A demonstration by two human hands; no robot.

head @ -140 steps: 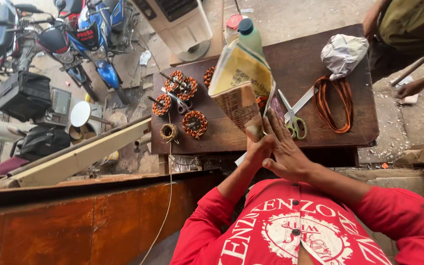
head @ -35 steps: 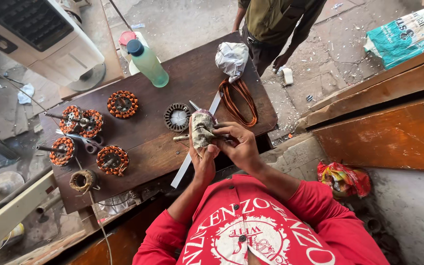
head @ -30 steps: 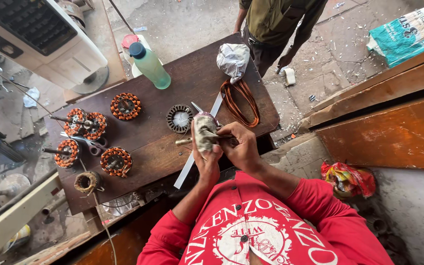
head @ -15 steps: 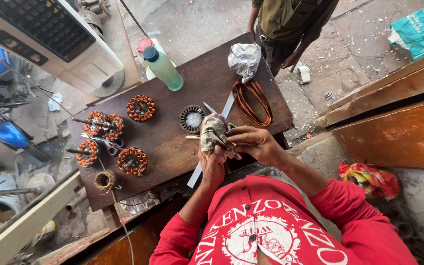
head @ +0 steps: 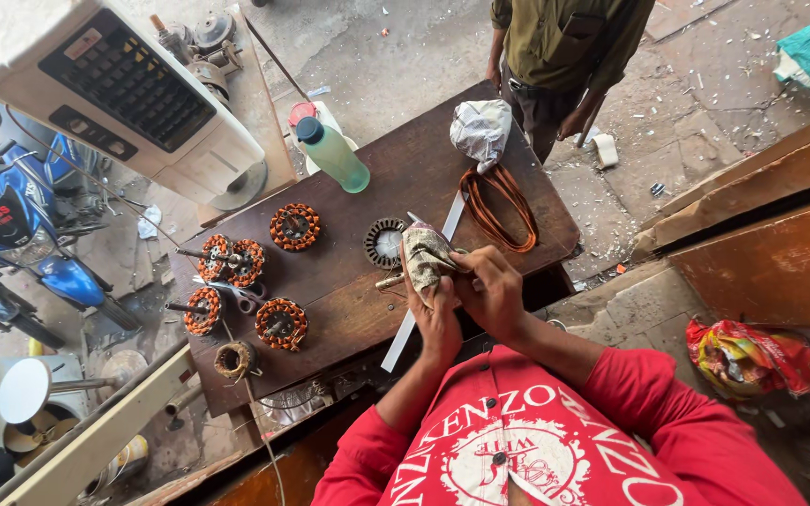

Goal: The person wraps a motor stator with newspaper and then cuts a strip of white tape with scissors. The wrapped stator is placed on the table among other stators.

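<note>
Upper centre of my view: a pale green bottle with a blue cap stands on the dark wooden table. Left of centre: four copper-wound stators, with one bare metal stator further right. Lower left of the table: a spool of wire. A long white strip crosses the table diagonally. Upper right of the table: a coil of orange cord just below a crumpled white bag. Top centre: another person in an olive shirt stands at the far edge. Upper left: a white appliance; far left, a blue motorbike.
</note>
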